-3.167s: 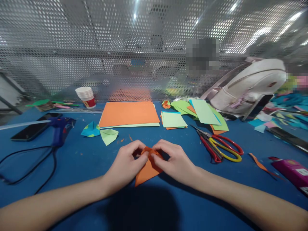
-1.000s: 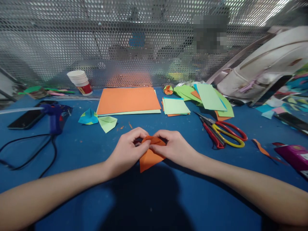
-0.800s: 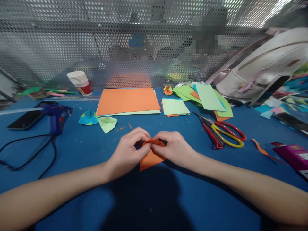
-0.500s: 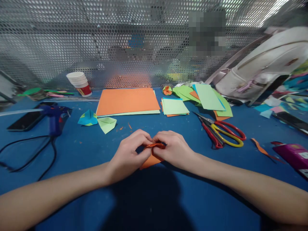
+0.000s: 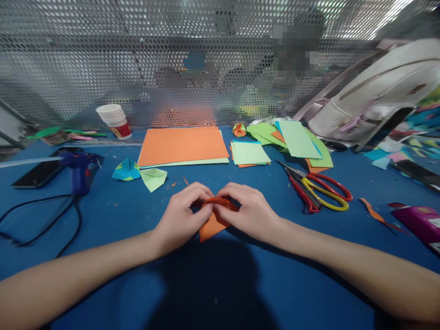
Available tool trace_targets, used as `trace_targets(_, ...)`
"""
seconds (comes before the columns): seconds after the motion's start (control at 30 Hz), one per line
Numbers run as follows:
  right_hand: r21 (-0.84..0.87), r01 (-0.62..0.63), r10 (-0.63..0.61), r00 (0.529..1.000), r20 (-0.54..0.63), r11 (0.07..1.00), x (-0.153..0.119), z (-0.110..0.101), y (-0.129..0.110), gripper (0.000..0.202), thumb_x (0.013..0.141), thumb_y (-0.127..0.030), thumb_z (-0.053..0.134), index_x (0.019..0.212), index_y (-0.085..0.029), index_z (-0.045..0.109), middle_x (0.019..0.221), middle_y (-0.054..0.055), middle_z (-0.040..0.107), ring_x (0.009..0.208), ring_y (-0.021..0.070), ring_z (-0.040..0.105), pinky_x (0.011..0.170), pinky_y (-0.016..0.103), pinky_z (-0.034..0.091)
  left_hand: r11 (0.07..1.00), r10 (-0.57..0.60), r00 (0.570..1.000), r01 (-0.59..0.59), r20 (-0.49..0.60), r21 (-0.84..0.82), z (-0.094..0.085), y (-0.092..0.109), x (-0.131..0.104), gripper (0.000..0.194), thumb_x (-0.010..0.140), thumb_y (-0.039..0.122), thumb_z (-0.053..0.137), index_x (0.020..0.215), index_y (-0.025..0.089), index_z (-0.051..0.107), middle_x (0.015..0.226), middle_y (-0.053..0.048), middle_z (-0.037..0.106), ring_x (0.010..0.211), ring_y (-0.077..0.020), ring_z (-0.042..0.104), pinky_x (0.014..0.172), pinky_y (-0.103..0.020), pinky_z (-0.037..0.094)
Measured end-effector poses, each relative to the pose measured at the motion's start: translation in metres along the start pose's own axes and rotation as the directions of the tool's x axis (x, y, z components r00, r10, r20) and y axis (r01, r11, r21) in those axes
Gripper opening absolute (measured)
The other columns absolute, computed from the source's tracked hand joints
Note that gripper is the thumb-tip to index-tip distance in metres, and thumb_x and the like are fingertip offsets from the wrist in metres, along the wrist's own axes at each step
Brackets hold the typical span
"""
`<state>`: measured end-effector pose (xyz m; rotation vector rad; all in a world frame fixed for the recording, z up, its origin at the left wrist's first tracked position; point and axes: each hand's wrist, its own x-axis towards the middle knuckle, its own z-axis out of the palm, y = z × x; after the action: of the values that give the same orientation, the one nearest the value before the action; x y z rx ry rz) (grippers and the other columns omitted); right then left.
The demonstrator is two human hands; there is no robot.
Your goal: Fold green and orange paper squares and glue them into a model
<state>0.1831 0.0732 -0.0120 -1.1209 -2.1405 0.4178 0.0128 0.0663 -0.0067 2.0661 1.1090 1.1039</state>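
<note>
A small folded orange paper (image 5: 213, 225) is held low over the blue table, its pointed lower corner facing me. My left hand (image 5: 184, 215) pinches its upper left part between thumb and fingers. On the upper right part, my right hand (image 5: 249, 211) is closed in the same way, with both thumbs close together at the middle. The top edge of the paper curls up between the hands. Beyond my left hand lie a folded light green piece (image 5: 153, 178) and a folded blue piece (image 5: 126, 169).
Orange sheets (image 5: 184, 146) and small green squares (image 5: 250, 152) lie at the back. Scissors (image 5: 318, 183) are on the right, near a purple packet (image 5: 419, 222). A glue gun (image 5: 80, 172), its cable and a phone (image 5: 37, 174) lie left. Paper cups (image 5: 115, 121) stand behind.
The thumbs have come closer together and slightly up, and more of the orange paper's front face shows. Its top edge now bends in a curve. Both hands still hold it.
</note>
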Motion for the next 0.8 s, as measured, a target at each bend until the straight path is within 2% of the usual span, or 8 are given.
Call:
trace_targets(0.13, 0.07, 0.021, -0.021, 1.0, -0.011, 0.997, 0.0011, -0.0019, 0.0012, 0.014, 0.082, -0.017, 0.053, 0.071, -0.018, 0.061, 0.068, 0.0, 0.063, 0.064, 0.0114, 0.055, 0.063, 0.025, 0.037, 0.989, -0.143, 0.989, 0.144, 0.023, -0.043, -0.002, -0.0004, 0.0032, 0.012, 0.079, 0.016, 0.05, 0.067, 0.017, 0.054, 0.077, -0.002, 0.062, 0.071, -0.012, 0.055, 0.063, -0.023, 0.043)
trace_targets(0.37, 0.186, -0.016, 0.017, 1.0, 0.0, 0.982, 0.0027, -0.0042, 0.0027, 0.013, 0.082, -0.015, 0.053, 0.076, -0.016, 0.065, 0.072, 0.002, 0.066, 0.066, 0.012, 0.058, 0.064, 0.025, 0.042, 0.947, -0.3, 0.952, 0.305, 0.067, -0.099, -0.0035, 0.0014, 0.0056, 0.011, 0.077, 0.023, 0.051, 0.071, 0.016, 0.057, 0.074, -0.001, 0.061, 0.068, -0.0127, 0.052, 0.059, -0.023, 0.043)
trace_targets(0.57, 0.207, -0.05, 0.049, 0.999, 0.009, 0.977, 0.0037, -0.0031, 0.0011, 0.008, 0.076, -0.015, 0.057, 0.08, -0.015, 0.065, 0.077, 0.003, 0.067, 0.071, 0.0137, 0.06, 0.066, 0.025, 0.044, 0.943, -0.308, 0.949, 0.314, 0.071, -0.114, -0.003, 0.0025, 0.0059, 0.01, 0.075, 0.023, 0.051, 0.069, 0.016, 0.055, 0.072, 0.0, 0.059, 0.068, -0.012, 0.052, 0.059, -0.022, 0.043)
trace_targets(0.8, 0.252, -0.036, 0.034, 0.999, 0.01, 0.967, 0.0021, -0.0009, -0.0006, 0.009, 0.076, -0.012, 0.055, 0.073, -0.016, 0.062, 0.07, 0.0, 0.065, 0.063, 0.0106, 0.057, 0.06, 0.021, 0.043, 0.931, -0.322, 0.938, 0.339, 0.128, -0.136, -0.0025, 0.0026, 0.0045, 0.012, 0.076, 0.024, 0.05, 0.068, 0.016, 0.053, 0.07, 0.0, 0.056, 0.067, -0.0118, 0.049, 0.059, -0.022, 0.041)
